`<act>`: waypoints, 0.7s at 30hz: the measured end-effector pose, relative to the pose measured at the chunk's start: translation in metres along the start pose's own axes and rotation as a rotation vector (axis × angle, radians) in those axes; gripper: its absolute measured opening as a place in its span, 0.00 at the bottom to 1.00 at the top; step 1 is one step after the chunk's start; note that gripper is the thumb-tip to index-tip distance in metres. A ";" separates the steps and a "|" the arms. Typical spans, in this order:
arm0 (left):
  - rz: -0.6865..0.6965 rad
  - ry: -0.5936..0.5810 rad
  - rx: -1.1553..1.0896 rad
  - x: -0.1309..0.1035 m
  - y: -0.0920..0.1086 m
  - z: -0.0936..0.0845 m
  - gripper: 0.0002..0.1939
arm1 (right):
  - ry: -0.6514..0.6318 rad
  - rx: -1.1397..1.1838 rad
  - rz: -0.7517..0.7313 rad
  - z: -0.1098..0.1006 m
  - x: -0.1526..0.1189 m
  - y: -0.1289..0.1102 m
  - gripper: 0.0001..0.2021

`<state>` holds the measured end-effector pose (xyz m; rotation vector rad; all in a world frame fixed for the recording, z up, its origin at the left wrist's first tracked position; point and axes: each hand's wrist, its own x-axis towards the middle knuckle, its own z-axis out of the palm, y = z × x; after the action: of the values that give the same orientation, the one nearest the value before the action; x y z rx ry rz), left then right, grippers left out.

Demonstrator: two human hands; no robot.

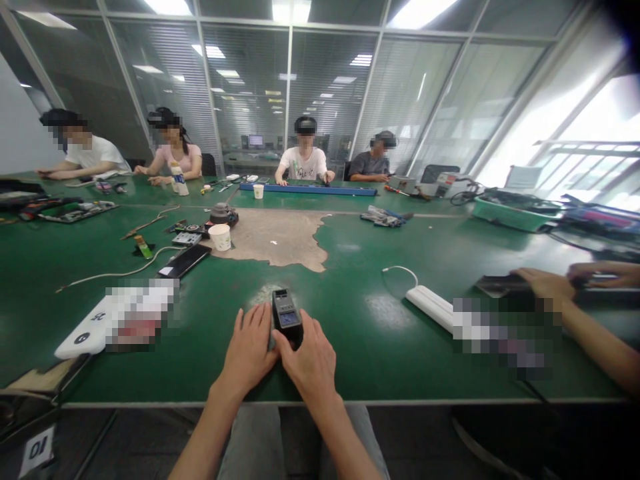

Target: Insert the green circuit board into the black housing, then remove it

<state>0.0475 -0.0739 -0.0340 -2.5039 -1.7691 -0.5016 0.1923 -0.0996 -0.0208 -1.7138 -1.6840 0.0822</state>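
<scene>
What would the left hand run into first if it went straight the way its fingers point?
Past a strip of green table, the first thing ahead of the left hand looks like the ragged-edged brown patch. It might brush the black device alongside sooner; depth is hard to judge.

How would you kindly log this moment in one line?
left hand: beside black device | right hand: holding it | surface: green table | nearer cup: ahead, left

Counted: one black device [287, 313], two paper cups [220, 238] [259, 192], one basket [513, 217] and one long blue bar [305, 191] are occupying the counter [360, 267]; four people [100, 157] [183, 160] [304, 163] [367, 165] are sitting opposite.
</scene>
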 end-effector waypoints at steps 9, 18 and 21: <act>0.010 -0.017 0.026 -0.001 0.005 -0.005 0.33 | -0.017 0.029 0.009 -0.007 -0.002 -0.002 0.23; -0.010 -0.031 0.027 -0.001 0.007 -0.008 0.32 | -0.036 -0.005 0.069 -0.010 0.003 -0.011 0.16; -0.004 -0.048 0.019 -0.001 0.007 -0.009 0.32 | -0.023 0.009 0.066 -0.009 0.002 -0.012 0.14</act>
<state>0.0514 -0.0795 -0.0244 -2.5214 -1.7859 -0.4271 0.1874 -0.1025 -0.0072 -1.7677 -1.6416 0.1403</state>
